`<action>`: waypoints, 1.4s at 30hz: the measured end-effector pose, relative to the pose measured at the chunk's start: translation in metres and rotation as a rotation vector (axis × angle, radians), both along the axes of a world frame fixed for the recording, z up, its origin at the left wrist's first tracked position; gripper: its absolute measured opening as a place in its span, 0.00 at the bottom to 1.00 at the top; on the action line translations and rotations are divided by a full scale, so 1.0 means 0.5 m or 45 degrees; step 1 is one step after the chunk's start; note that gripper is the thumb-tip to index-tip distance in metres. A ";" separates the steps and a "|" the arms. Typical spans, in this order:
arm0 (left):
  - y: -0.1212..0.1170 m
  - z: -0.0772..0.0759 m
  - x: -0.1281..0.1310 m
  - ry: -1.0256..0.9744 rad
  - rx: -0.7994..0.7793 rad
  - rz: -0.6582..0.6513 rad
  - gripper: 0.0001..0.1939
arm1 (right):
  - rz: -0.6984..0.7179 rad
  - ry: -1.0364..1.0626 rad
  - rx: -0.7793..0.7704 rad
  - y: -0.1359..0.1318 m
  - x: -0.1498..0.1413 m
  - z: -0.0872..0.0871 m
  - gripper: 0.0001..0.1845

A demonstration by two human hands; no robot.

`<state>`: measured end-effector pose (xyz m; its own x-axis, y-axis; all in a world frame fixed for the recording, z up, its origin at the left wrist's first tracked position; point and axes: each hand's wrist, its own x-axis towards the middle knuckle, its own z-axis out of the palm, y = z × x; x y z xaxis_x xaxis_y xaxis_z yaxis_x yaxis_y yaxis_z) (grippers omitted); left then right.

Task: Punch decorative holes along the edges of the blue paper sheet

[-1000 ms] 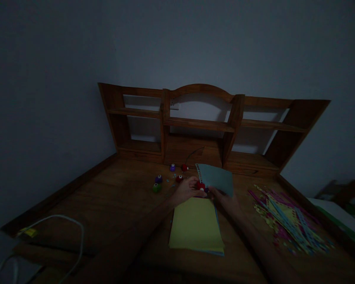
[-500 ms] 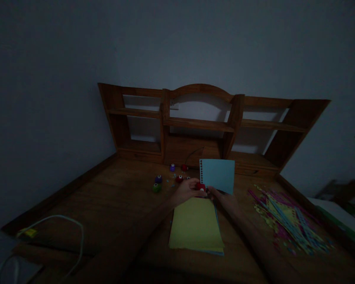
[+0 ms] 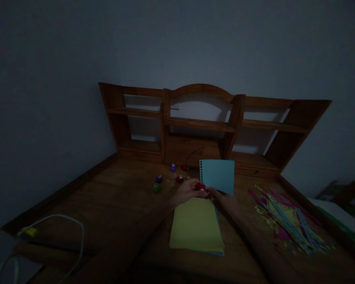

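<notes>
My left hand [image 3: 187, 192] is closed round a small red paper punch [image 3: 200, 186] at the lower left corner of a light blue sheet [image 3: 218, 176]. My right hand [image 3: 226, 200] pinches the bottom edge of that sheet and holds it upright. A row of punched holes runs down the sheet's left edge. Below both hands lies a stack of paper with a yellow sheet [image 3: 196, 226] on top.
Several small punches, purple [image 3: 158, 178], green [image 3: 156, 187] and red [image 3: 180, 178], stand on the wooden desk [image 3: 112, 197] with paper bits around them. A pile of coloured paper strips [image 3: 288, 221] lies right. A shelf unit [image 3: 207, 126] stands behind. A white cable [image 3: 71, 228] lies left.
The blue sheet has been raised from a slanted position to upright, facing me. The hands and the red punch stayed at its lower left corner.
</notes>
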<state>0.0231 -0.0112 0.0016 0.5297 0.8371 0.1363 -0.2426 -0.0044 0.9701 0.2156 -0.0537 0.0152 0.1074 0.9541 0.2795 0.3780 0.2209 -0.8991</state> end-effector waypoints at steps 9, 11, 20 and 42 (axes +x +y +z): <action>0.005 0.000 0.004 -0.030 -0.037 0.035 0.23 | 0.025 0.011 -0.037 -0.002 -0.005 0.001 0.16; 0.002 0.004 0.003 -0.029 -0.047 0.041 0.23 | 0.020 0.005 -0.040 -0.003 -0.006 0.001 0.16; 0.003 0.000 0.003 -0.012 -0.058 0.059 0.23 | -0.066 0.020 -0.011 -0.004 -0.012 -0.005 0.15; -0.003 0.006 0.010 0.029 -0.072 0.155 0.22 | -0.004 0.093 -0.013 0.009 -0.006 -0.037 0.20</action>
<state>0.0281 -0.0126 0.0047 0.4265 0.9013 0.0762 -0.2212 0.0222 0.9750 0.2124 -0.0494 -0.0033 0.1304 0.9565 0.2608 0.3118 0.2102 -0.9266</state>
